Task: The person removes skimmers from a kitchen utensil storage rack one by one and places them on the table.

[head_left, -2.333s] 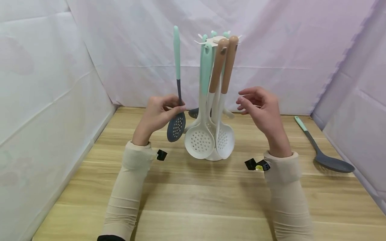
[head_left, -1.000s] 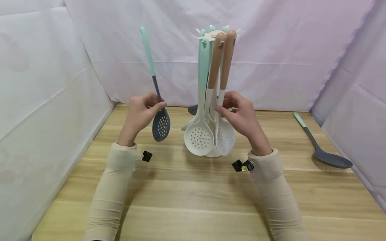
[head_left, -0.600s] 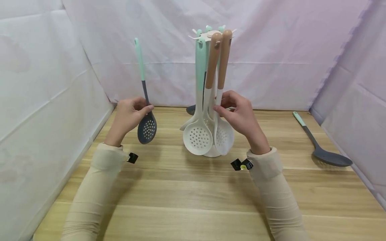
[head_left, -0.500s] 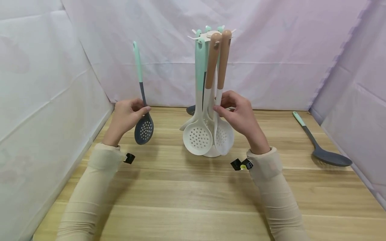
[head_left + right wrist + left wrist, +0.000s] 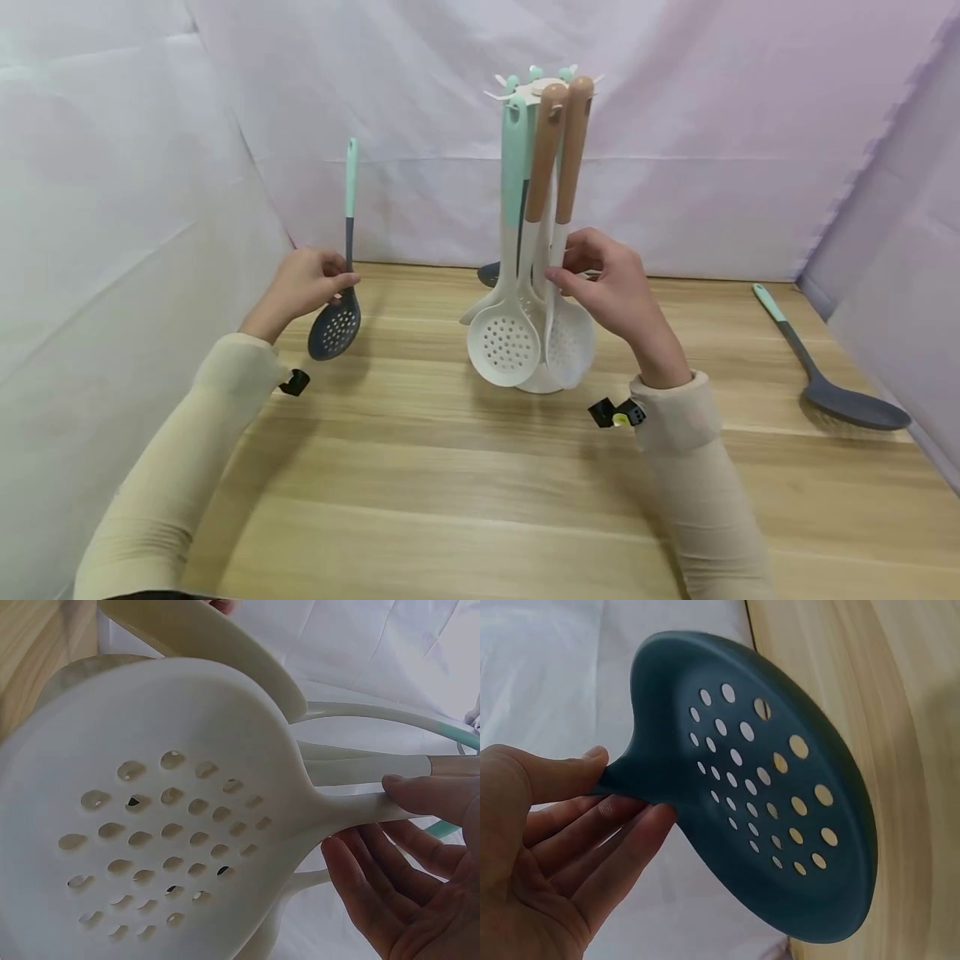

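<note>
My left hand (image 5: pixel 303 283) pinches the neck of a dark grey skimmer (image 5: pixel 335 329) with a mint handle, held upright at the left with its handle up. In the left wrist view the skimmer's perforated bowl (image 5: pixel 757 795) fills the middle, thumb above the neck and fingers below. My right hand (image 5: pixel 611 279) pinches the white shaft of a brown-handled skimmer (image 5: pixel 573 167), which hangs on the white utensil rack (image 5: pixel 540 385). Its white perforated bowl (image 5: pixel 157 840) is large in the right wrist view. Beside it hang another brown-handled utensil (image 5: pixel 546 158) and a mint-handled white skimmer (image 5: pixel 504 344).
A dark grey utensil with a mint handle (image 5: pixel 851 406) lies on the wooden table (image 5: pixel 435 500) at the right. More utensils hang at the rack's far side, including one with a dark grey head (image 5: pixel 488 273). White cloth (image 5: pixel 420 108) walls the table at the back and sides.
My left hand has carried the grey skimmer left and lower, away from the rack. My right hand has come in from the right and taken hold of the brown-handled skimmer's shaft.
</note>
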Tool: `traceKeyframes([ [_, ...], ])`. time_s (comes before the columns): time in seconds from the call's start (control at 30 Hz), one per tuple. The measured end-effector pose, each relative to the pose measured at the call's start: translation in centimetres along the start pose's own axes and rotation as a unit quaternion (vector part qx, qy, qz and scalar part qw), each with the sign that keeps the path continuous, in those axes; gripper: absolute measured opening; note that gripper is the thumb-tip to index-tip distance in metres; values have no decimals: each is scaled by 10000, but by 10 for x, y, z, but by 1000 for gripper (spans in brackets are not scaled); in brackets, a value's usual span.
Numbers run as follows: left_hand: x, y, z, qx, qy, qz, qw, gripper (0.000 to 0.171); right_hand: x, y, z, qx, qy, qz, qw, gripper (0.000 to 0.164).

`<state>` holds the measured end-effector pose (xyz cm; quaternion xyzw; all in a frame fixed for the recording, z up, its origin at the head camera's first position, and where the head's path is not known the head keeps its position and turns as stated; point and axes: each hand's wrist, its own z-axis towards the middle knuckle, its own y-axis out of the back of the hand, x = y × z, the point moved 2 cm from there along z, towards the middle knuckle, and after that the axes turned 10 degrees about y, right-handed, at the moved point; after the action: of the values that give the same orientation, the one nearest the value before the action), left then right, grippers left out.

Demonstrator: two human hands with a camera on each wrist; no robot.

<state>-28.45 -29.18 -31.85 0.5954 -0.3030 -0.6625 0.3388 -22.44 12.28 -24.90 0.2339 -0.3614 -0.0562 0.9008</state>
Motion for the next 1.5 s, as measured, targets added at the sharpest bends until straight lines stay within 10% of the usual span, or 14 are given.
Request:
traceKeyframes([
  [0.63,78,22,10,1005,1153,519,9869,24,-35,-16,11,111,139,200,9996,20],
  [1.5,114,7,14,2092,2231,1109,9456,25,-14,-9,6,153,4,190,9997,21],
])
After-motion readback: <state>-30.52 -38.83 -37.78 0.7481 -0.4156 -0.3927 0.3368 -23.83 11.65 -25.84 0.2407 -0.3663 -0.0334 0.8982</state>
